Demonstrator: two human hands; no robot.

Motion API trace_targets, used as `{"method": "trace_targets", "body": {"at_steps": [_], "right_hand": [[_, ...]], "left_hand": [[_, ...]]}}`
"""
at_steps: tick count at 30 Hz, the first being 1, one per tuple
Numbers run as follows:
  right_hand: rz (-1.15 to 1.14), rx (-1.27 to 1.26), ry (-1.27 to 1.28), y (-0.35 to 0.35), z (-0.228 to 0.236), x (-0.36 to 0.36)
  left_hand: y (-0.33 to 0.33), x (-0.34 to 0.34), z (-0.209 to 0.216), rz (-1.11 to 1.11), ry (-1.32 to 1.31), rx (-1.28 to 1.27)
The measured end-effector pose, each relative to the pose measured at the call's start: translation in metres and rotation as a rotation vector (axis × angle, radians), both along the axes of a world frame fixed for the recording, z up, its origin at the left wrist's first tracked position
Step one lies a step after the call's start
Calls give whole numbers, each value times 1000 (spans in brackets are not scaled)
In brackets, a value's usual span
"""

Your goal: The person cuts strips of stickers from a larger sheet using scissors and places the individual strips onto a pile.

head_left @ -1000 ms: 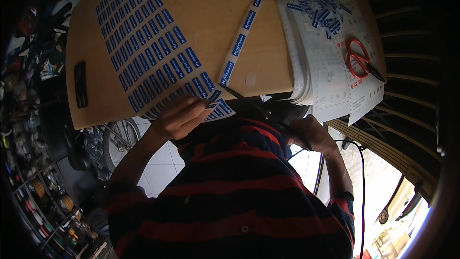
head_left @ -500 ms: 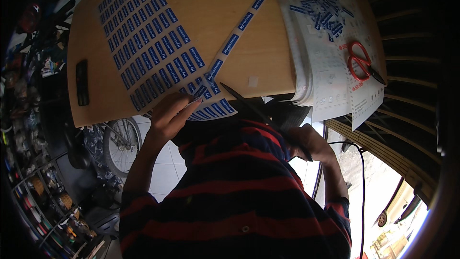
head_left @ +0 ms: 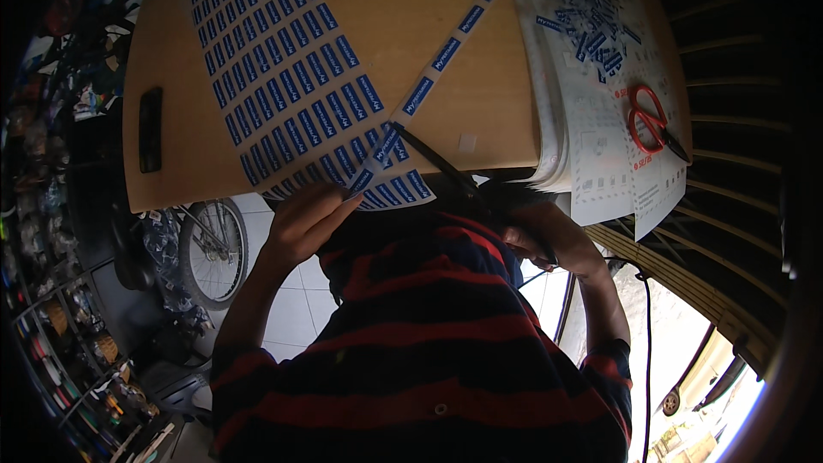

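On the surface (head_left: 184, 146), a sheet of blue labels (head_left: 296, 86) lies beside the left grip (head_left: 309, 221), which pinches the lower end of a label strip (head_left: 446, 54) slanting right. The black scissors (head_left: 437, 158), just apart half a second ago, now reach the strip, seemingly lining it up with the blades; the shadowed right grip (head_left: 542, 233) grasps their handles.
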State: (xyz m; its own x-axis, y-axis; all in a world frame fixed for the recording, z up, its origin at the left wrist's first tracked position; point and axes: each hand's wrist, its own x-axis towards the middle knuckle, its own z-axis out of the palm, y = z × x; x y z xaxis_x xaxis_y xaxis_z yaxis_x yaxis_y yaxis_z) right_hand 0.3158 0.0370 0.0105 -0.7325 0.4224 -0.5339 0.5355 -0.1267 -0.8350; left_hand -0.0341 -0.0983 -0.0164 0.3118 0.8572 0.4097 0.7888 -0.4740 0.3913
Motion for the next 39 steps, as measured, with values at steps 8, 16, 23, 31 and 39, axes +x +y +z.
{"method": "trace_targets", "body": {"at_steps": [8, 16, 23, 31, 39], "right_hand": [[0, 350, 212, -7, -30, 0], [34, -283, 137, -41, -18, 10], [4, -365, 116, -43, -17, -15], [29, -307, 214, -36, -22, -29], [23, -380, 235, -38, -30, -26]], "left_hand": [[-9, -8, 1, 89, -10, 43], [-2, 5, -14, 165, -91, 166], [-4, 13, -17, 105, -119, 163], [-5, 11, -19, 126, -106, 184], [-10, 3, -29, 176, -135, 156]]}}
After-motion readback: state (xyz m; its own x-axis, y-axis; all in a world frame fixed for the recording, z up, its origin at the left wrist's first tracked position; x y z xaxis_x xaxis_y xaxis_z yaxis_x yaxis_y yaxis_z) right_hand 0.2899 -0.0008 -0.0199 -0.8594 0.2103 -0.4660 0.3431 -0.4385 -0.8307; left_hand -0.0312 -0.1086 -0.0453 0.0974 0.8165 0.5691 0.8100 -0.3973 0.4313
